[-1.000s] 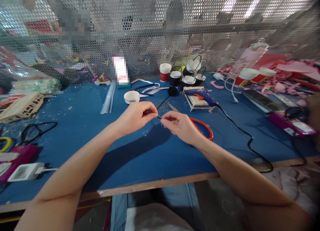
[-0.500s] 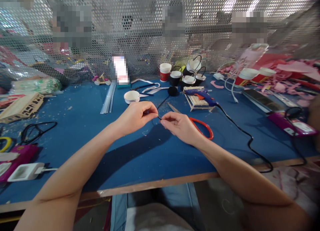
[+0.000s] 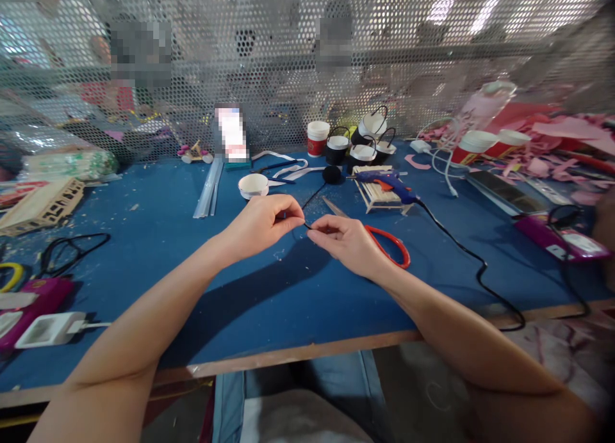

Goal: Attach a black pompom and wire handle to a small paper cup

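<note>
My left hand (image 3: pixel 269 222) pinches a thin black cord (image 3: pixel 314 196) between thumb and fingers. Close beside it, my right hand (image 3: pixel 343 239) grips the same cord near its end, fingertips almost touching those of the left. From the hands the cord runs back to a small black ball of cord (image 3: pixel 332 175) on the blue table. Under and behind my right hand lie scissors with red handles (image 3: pixel 391 244), their blade tips showing. A white paper cup piece (image 3: pixel 254 185) sits just beyond my left hand.
A blue glue gun (image 3: pixel 389 184) rests on a small wooden stick rack (image 3: pixel 384 206), its black cable trailing right. Black-wrapped cups with handles (image 3: pixel 337 150) and a red cup (image 3: pixel 318 139) stand behind. A phone (image 3: pixel 231 136) leans on the mesh; clear glue sticks (image 3: pixel 208 188) lie left.
Both hands hold almost the same position, with only a very slight shift of the right fingertips. The things on the table stay where they were.
</note>
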`<state>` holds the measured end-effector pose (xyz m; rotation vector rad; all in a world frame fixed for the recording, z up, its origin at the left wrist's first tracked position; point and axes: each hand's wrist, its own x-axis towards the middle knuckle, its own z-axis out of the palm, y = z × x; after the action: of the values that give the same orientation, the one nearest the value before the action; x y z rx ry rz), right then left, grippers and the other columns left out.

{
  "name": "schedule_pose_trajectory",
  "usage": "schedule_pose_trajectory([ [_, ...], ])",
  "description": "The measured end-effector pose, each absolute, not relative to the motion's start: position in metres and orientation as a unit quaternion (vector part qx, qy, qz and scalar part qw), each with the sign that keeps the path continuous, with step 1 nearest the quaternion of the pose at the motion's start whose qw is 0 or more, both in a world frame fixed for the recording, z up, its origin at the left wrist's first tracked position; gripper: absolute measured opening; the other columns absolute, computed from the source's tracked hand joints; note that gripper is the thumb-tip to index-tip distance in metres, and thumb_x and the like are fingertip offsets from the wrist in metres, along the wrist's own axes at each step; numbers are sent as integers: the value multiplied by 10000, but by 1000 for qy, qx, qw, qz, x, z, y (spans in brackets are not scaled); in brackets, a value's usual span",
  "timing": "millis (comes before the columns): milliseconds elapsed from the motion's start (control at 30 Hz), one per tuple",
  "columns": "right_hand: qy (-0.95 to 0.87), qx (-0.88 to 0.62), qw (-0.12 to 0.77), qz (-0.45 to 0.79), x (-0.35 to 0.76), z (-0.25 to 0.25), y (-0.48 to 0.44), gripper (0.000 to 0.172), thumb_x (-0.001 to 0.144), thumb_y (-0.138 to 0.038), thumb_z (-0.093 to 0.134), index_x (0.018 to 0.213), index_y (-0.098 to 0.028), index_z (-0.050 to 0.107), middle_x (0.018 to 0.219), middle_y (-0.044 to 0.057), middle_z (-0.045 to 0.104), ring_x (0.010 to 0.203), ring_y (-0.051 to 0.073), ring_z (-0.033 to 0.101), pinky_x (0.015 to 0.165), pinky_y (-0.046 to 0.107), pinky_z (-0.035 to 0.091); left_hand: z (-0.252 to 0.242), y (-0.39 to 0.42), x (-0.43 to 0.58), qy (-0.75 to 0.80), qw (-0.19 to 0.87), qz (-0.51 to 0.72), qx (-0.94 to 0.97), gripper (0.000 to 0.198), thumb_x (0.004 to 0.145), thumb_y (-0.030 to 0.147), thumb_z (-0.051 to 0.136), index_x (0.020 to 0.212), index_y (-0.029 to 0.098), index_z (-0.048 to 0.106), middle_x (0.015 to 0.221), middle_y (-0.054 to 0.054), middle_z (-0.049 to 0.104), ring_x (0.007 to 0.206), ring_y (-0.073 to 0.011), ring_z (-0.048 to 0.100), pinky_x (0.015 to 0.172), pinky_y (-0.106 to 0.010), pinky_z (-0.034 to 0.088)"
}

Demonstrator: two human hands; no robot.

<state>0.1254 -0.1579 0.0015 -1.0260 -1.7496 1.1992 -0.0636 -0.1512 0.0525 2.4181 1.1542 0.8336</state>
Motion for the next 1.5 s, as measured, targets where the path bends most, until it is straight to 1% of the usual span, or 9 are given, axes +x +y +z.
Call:
schedule_pose_trajectory([
  [367,-702,-404,383,444,125,6,-159,206,782,-372,567,757,-168,583,605,-26,484,485,60,376,442,210,282,54,-151,-64,406,161,292,851,106,799,234,547,763,151,601,695,-4,623,597,-85,525,563,-209,407],
  [567,-713,-407,376,430,125,8,-161,201,790,-364,557,744,-169,583,589,-28,485,468,59,364,447,214,297,54,-151,-66,401,152,290,855,126,808,256,539,776,154,605,695,-4,625,591,-86,524,560,-211,408],
  [667,-722,-403,373,421,126,7,-161,198,797,-355,549,751,-168,593,610,-18,507,497,68,396,473,215,328,55,-150,-68,397,136,281,863,118,806,252,550,794,155,617,726,-8,638,623,-89,541,594,-215,420],
  [800,-739,-396,366,403,127,6,-161,190,801,-336,542,754,-166,612,672,5,558,593,97,470,547,226,382,57,-149,-70,384,111,276,874,120,802,254,565,841,168,638,797,-21,659,705,-106,574,656,-225,442],
  [967,-748,-390,358,400,127,7,-161,177,798,-321,540,755,-167,616,697,12,576,629,110,492,576,235,399,58,-149,-70,366,109,284,879,116,812,247,558,835,172,643,816,-29,666,762,-121,583,697,-236,453],
  [1200,-750,-387,358,400,128,8,-163,179,802,-320,543,763,-167,626,703,15,586,629,110,493,572,235,399,56,-147,-70,374,118,291,873,92,796,231,577,810,167,641,784,-18,664,718,-109,578,666,-222,436],
  [1333,-744,-388,373,395,128,9,-163,179,801,-324,551,757,-167,624,699,13,582,625,108,496,568,230,402,55,-145,-71,385,114,250,881,114,800,243,568,764,163,639,738,-8,657,669,-98,565,632,-215,413],
  [1500,-728,-402,392,393,128,6,-160,188,808,-336,544,758,-169,615,706,18,590,628,116,514,577,240,414,59,-150,-70,369,123,217,895,106,788,204,549,745,154,632,716,-5,647,632,-87,546,601,-205,402],
])
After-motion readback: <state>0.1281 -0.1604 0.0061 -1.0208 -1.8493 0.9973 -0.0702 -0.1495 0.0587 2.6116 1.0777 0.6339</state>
